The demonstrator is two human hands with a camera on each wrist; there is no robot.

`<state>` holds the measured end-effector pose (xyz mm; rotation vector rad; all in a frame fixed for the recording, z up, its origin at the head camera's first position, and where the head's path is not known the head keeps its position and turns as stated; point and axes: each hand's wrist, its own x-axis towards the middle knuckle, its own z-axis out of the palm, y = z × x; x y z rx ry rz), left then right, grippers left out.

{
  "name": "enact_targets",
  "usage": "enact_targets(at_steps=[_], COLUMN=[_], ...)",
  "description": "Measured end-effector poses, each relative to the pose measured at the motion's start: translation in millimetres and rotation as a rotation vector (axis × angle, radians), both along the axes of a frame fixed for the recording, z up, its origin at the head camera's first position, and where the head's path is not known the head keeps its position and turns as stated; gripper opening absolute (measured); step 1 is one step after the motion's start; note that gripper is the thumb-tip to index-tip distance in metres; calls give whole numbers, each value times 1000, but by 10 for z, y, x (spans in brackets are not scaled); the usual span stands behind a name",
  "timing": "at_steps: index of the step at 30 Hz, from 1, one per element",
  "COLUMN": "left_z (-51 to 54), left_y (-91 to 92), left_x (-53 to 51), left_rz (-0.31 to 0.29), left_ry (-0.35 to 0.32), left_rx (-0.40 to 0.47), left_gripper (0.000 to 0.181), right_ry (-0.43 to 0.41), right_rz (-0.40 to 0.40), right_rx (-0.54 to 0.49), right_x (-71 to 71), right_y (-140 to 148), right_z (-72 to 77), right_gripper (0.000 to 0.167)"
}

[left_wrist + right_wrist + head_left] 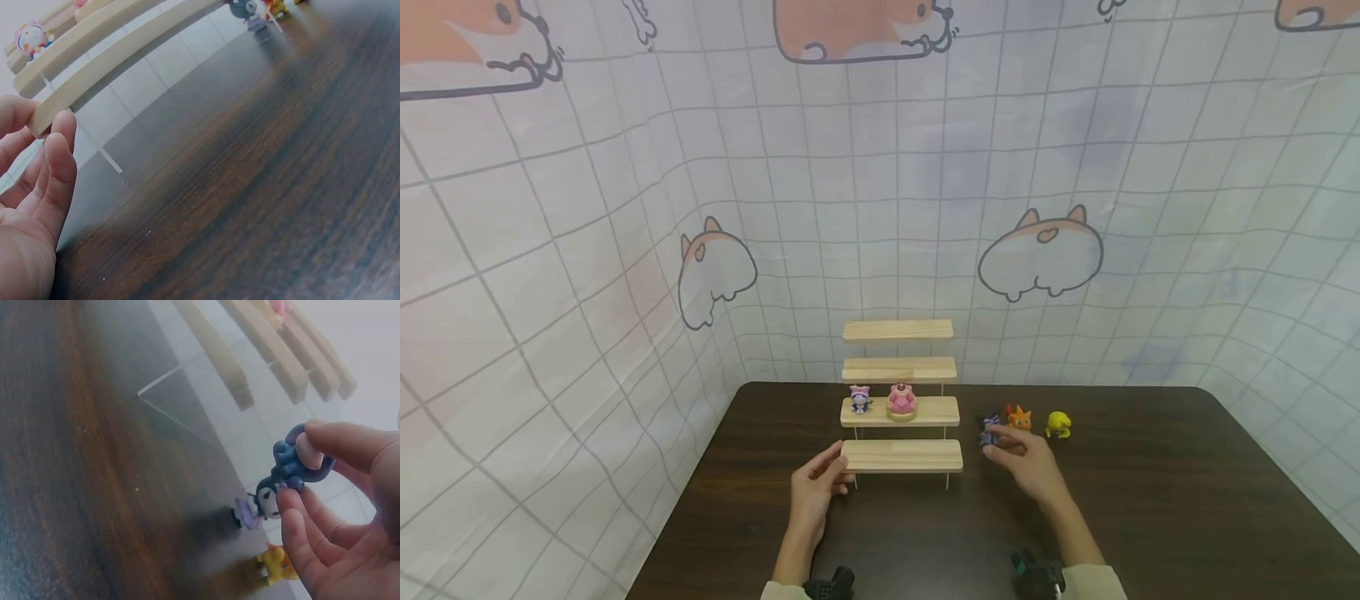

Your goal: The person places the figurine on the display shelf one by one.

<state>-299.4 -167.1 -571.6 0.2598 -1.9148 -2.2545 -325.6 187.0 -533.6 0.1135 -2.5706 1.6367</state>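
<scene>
My left hand grips the left end of the lowest board of a stepped wooden display rack; the left wrist view shows thumb and fingers around the board's end. To the rack's right, my right hand pinches a small blue figurine between thumb and fingers. Just beyond it, a black, white and purple figurine stands on the table, partly behind the fingers. An orange figurine stands beside that hand, with a yellow figurine farther right.
On the rack's second board from the bottom stand a white and purple figurine at the left and a pink figurine near the middle. Thin clear supports hold the boards above the dark wooden table. A gridded cloth hangs behind.
</scene>
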Motion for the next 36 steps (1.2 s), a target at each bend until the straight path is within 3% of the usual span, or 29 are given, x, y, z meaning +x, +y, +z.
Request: enact_targets(at_steps=[21,36], left_z=[6,-28], left_y=[-1,-5], left_x=[10,-18], left_rz=[-5,-1], left_ry=[-2,8], left_rx=[-5,-12], left_gripper=[43,43], right_ry=[20,145], right_rz=[63,99], right_rx=[-44,-161], right_x=[90,187], right_y=[-72,-299], right_z=[245,394], right_gripper=[45,42])
